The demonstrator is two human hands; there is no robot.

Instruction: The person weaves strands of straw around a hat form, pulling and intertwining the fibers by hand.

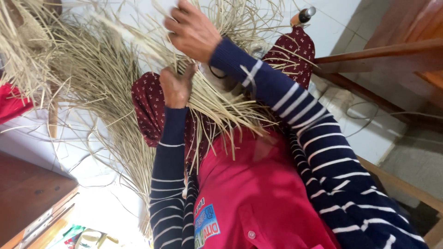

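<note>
Head view: both hands work in a loose mass of dried grass strands [106,78] that fans over the upper left and centre of the frame, across a maroon dotted cloth [146,108] on the lap. The left hand [175,87], centre-left, is clenched around a gathered bunch of strands at its base. The right hand [194,30], top centre, is raised above it with its fingers [173,23] curled. It is motion-blurred and seen from the back, so whether it grasps strands cannot be told.

Judgement: the step in hand appears to be drawing out or sorting strands from the held bunch. Any next move calls for the left grip to stay firm while single strands are separated without tangling.

A red shirt [258,184] fills the lower centre. A wooden cabinet [27,193] stands lower left on a white tiled floor [106,207].
</note>
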